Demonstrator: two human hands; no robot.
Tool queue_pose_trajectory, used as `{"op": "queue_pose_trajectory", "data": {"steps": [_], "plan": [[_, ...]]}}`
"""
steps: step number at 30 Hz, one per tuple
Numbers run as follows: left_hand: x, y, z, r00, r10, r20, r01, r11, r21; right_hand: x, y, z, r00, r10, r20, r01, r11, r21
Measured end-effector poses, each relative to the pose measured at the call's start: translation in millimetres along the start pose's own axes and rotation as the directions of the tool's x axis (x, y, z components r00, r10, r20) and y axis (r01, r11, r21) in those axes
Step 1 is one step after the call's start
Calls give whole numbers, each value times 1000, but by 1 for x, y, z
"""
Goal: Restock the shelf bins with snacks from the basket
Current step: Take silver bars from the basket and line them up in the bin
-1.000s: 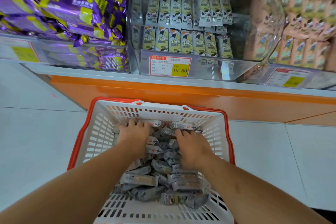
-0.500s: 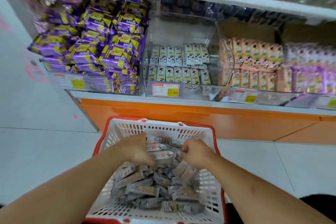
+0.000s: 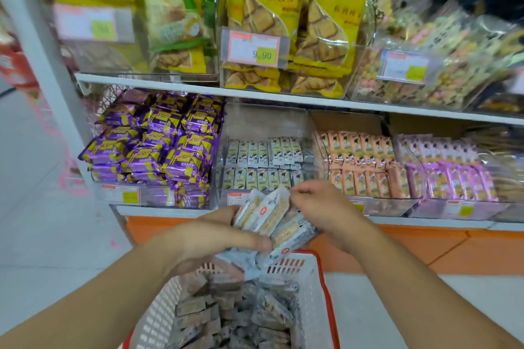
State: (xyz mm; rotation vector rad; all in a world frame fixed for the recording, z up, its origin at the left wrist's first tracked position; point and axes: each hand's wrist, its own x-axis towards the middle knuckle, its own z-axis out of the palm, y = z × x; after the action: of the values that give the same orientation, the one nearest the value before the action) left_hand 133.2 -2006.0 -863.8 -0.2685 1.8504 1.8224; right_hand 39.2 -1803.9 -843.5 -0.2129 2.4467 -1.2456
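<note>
A white basket with a red rim (image 3: 314, 300) stands on the floor below me, holding several small grey snack packets (image 3: 238, 317). My left hand (image 3: 204, 244) grips a bundle of these grey packets (image 3: 272, 221) above the basket's far edge. My right hand (image 3: 320, 207) pinches the top of the same bundle from the right. Straight behind the hands is a clear shelf bin (image 3: 263, 127), partly filled with rows of matching grey packets (image 3: 261, 161).
Purple packets (image 3: 158, 144) fill the bin to the left; pink packets (image 3: 360, 164) and lilac packets (image 3: 453, 173) fill bins to the right. An upper shelf (image 3: 255, 96) carries yellow biscuit bags (image 3: 283, 22). An orange base (image 3: 425, 246) runs under the shelf. White floor tiles lie around.
Both hands have risen out of the basket with a bundle of grey packets, up toward the clear bin. My view has tilted upward, bringing the upper shelf into sight.
</note>
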Motion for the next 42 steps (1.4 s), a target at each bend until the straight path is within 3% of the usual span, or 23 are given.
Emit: {"op": "queue_pose_trajectory", "data": {"steps": [4,7,12,15,16,18,20,23,27,32,36,38,41,42], "plan": [[2,13,0,990,38,137,0,963,-269,6,-22,-10,999,40,12,-41,987,155],[12,22,-6,987,82,135,-35,946,-322,15,-37,-18,998,59,-1,-57,968,244],[38,52,-14,988,93,-125,-117,972,-203,43,-41,-29,986,83,-146,-30,943,331],[60,66,-19,939,61,-337,-134,972,-195,65,-35,-27,966,92,-240,0,933,359],[69,68,-21,902,59,-428,-137,979,-154,75,-30,-26,951,60,-303,37,951,307],[85,71,-25,786,123,-606,-91,992,84,95,-22,-22,897,-110,-429,131,991,21],[98,71,-28,717,225,-660,-29,955,295,113,-18,-16,816,-302,-492,200,948,-249],[110,73,-29,716,320,-621,44,866,498,137,-8,-2,762,-403,-507,253,906,-339],[130,67,-31,756,369,-541,183,674,716,153,11,15,885,-273,-378,146,932,-331],[148,50,-33,827,236,-510,256,650,716,150,10,10,923,-263,-282,133,903,-408],[151,46,-34,832,196,-519,292,641,710,137,-7,-10,859,-430,-278,273,843,-464],[150,42,-30,815,264,-516,277,605,747,134,-14,-21,854,-425,-301,319,884,-342],[142,48,-27,741,545,-392,22,564,825,128,-20,-32,914,-307,-264,331,942,52],[137,53,-28,748,556,-362,-75,613,786,126,-18,-33,924,-308,-229,345,927,147]]}}
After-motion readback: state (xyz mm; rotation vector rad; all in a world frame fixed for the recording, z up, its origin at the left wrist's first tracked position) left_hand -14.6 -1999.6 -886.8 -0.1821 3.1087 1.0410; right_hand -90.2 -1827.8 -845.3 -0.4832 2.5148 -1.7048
